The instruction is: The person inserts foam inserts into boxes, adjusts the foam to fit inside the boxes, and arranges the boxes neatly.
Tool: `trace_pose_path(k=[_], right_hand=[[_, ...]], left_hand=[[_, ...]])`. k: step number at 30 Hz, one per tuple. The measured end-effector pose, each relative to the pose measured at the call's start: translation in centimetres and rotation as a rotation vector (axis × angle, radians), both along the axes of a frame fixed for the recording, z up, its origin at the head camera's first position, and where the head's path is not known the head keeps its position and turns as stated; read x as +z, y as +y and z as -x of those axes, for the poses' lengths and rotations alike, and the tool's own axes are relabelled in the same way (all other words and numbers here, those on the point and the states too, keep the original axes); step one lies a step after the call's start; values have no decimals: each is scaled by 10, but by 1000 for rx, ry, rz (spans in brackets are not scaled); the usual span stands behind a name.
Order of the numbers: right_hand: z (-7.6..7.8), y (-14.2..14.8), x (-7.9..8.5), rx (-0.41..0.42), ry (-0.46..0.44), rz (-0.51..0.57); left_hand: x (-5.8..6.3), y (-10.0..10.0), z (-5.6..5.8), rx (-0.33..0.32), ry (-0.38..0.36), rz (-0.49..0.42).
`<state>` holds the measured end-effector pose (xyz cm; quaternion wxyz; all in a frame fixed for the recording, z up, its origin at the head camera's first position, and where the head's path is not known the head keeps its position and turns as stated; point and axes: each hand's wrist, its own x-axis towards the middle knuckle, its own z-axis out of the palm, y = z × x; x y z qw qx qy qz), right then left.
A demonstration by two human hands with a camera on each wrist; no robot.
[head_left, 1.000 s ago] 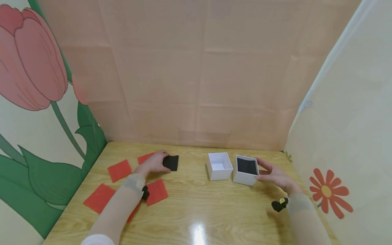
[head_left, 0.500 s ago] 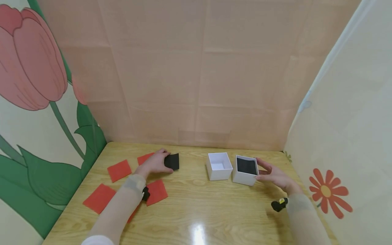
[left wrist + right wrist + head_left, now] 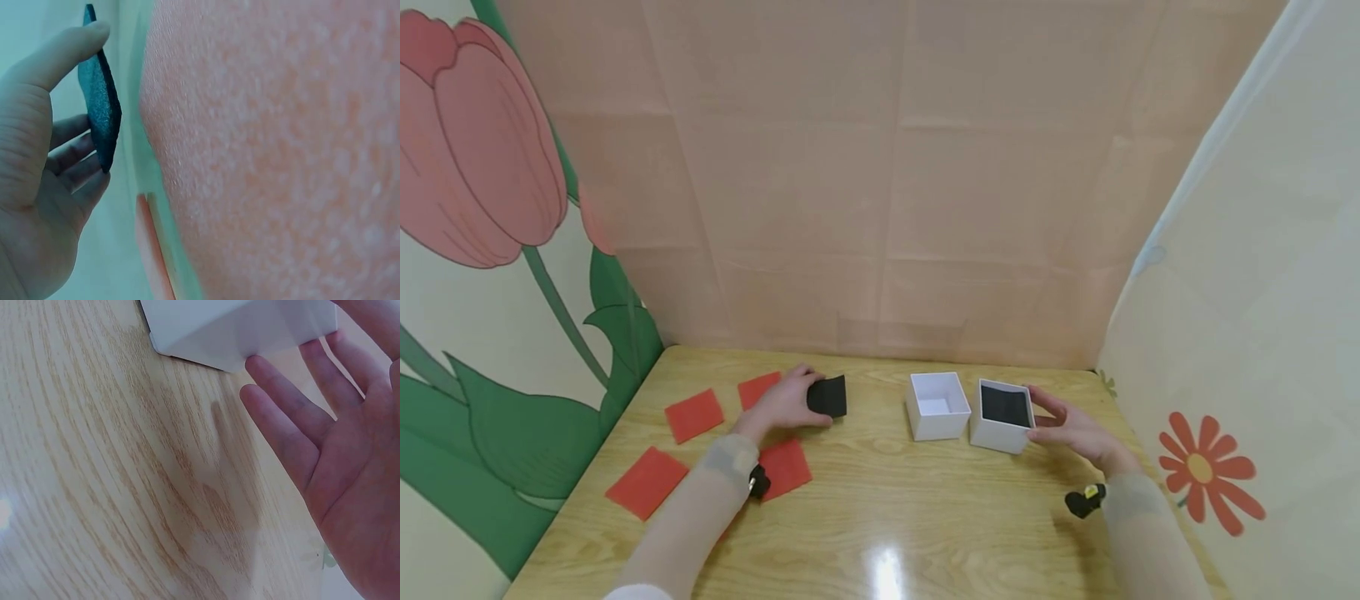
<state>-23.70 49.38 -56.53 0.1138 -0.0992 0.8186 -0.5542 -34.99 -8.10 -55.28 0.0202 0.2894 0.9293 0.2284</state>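
My left hand pinches a black felt square between thumb and fingertips, above the left half of the table. The left wrist view shows the black felt square almost edge-on, slightly bent, with the thumb on one edge and fingers on the opposite one. On the right, my right hand touches the right side of a white open-topped box with its thumb and outstretched fingertips. Another black square lies inside that box. In the right wrist view, straight, spread fingers touch the white box.
A second white box stands just left of the first, with nothing showing inside. Several red squares lie on the wooden table around my left forearm, one mostly hidden beneath it. Printed cloth walls surround the table's back and sides.
My left hand has lifted the black felt square slightly and moved it a little to the right, tilting it. The right hand and both boxes have stayed in place.
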Motion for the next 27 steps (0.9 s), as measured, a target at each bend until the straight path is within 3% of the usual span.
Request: trace_pose_path(k=[15, 27], right_hand=[[1, 1, 4, 4, -13, -7], [-2, -2, 6, 0, -14, 11]], left_hand=[[9, 20, -15, -29, 20, -126], [28, 52, -28, -108, 3, -183]])
